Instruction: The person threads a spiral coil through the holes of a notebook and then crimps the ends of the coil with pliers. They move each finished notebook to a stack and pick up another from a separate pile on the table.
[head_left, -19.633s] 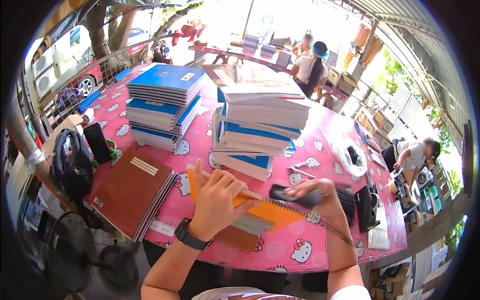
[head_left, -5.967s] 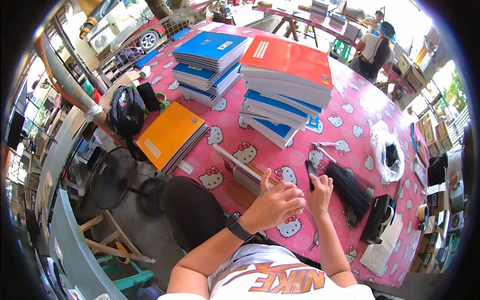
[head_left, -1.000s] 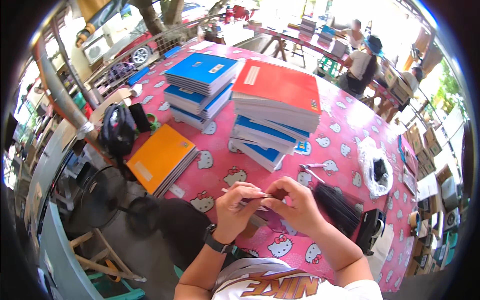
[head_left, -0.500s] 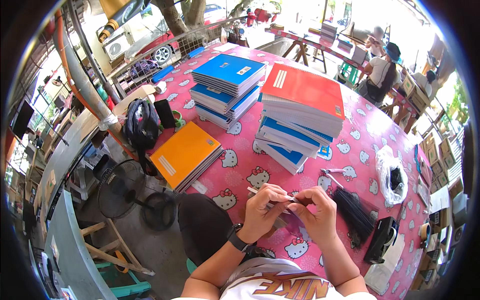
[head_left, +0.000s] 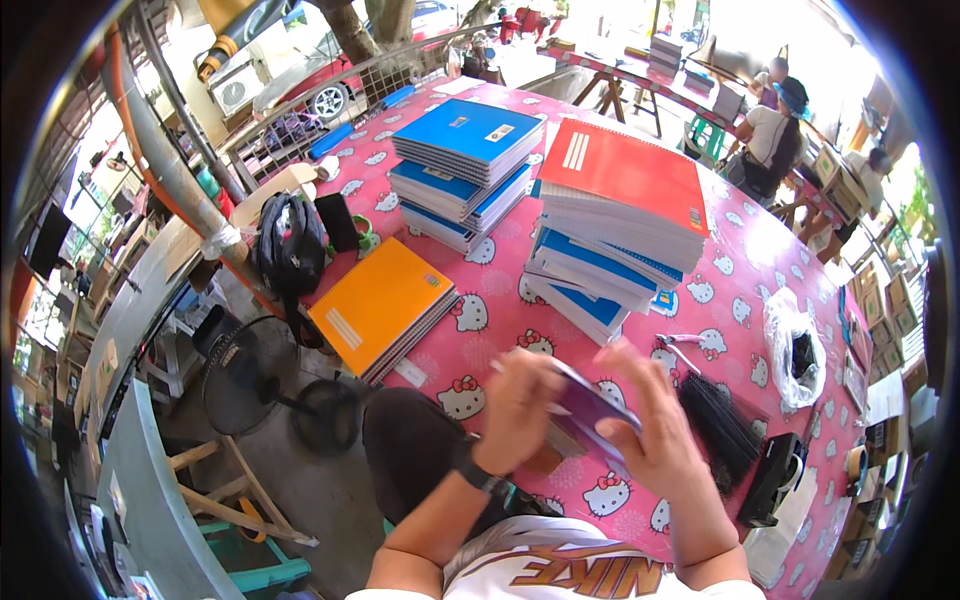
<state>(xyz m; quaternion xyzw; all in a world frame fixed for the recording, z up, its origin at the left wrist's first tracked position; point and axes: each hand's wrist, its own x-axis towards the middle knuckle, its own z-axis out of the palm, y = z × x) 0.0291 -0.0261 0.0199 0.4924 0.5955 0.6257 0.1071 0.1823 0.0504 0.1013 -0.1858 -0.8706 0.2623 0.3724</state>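
Observation:
My left hand (head_left: 520, 412), with a dark watch at the wrist, is closed on the left side of a thin, flat purple piece (head_left: 590, 398), perhaps a notebook or cover. A slim white end sticks out past its blurred fingers. My right hand (head_left: 648, 415) has its fingers stretched and apart at the piece's right edge, thumb lying by its surface. A stack of notebooks with a red one (head_left: 625, 175) on top stands beyond my hands, beside a blue-covered stack (head_left: 468, 132). Left of them is a short pile of orange notebooks (head_left: 382, 302).
To the right lie black thin strands (head_left: 722, 425), pliers-like pink-handled tool (head_left: 680, 342), a black hole punch-like device (head_left: 772, 480) and a white plastic bag (head_left: 795, 345). A black bag (head_left: 288, 245) and a fan (head_left: 250, 375) are at left. People (head_left: 770, 140) sit at a far table.
My hands have moved apart from a close pinch. The right fingers have opened and stretched out, and the purple piece now shows tilted between the hands. The view has shifted slightly.

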